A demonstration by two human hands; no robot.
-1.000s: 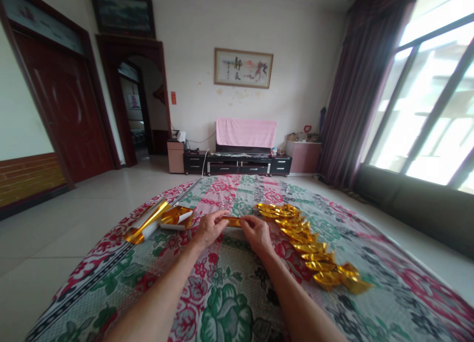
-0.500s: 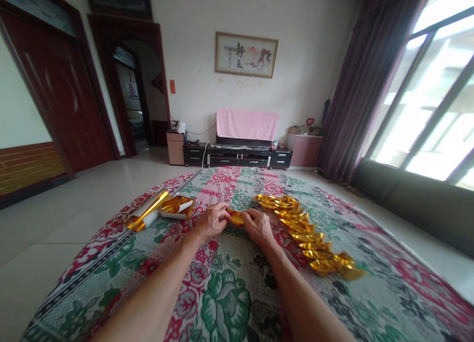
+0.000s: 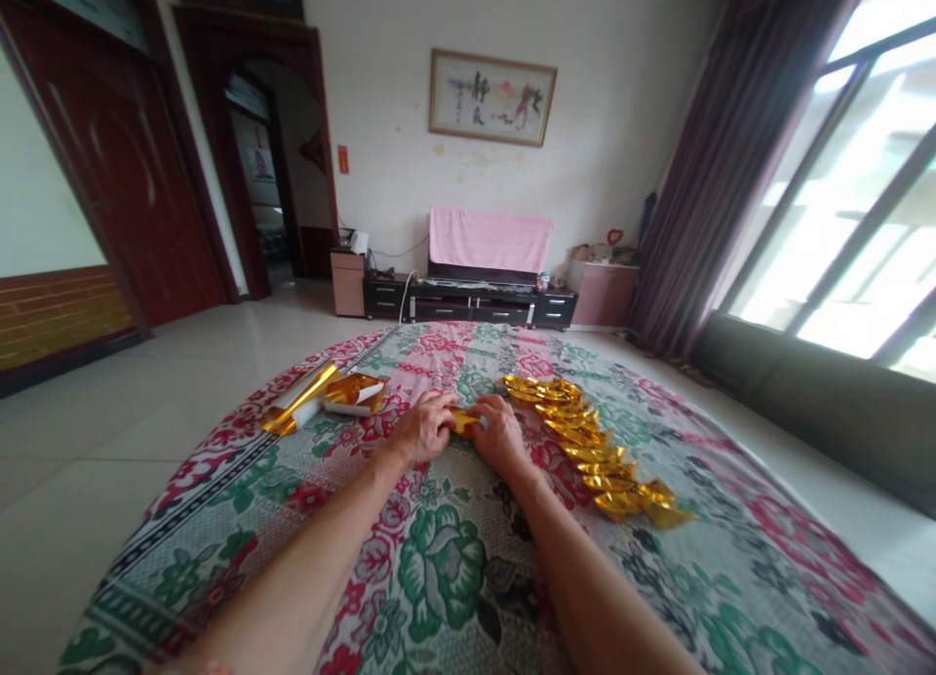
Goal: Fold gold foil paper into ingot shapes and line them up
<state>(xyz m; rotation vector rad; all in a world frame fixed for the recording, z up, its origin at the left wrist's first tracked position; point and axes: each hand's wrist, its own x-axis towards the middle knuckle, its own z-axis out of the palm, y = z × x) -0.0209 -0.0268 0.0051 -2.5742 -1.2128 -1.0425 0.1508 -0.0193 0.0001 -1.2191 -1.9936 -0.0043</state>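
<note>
A small piece of gold foil paper (image 3: 462, 421) lies between my hands over the middle of the patterned cloth. My left hand (image 3: 426, 427) grips its left end with bent fingers. At the other end, my right hand (image 3: 500, 435) pinches the same paper, and a bit of pale backing shows by the fingers. The fingers cover much of the piece, so its full shape is hidden. To the right runs a row of several folded gold paper ingots (image 3: 577, 426). On the left lie curled gold foil sheets (image 3: 301, 400) with white backs, beside another loosely curled gold sheet (image 3: 356, 394).
A floral cloth (image 3: 443, 577) in red, green and grey covers the round table. Beyond it stand a low black TV cabinet (image 3: 468, 307) and a screen under a pink cloth (image 3: 489, 238). A dark curtain (image 3: 680, 187) hangs beside the window at right.
The view has shifted slightly. My right hand's fingers have moved in over the gold paper, and more of its pale back shows. The ingots and loose sheets stay put.
</note>
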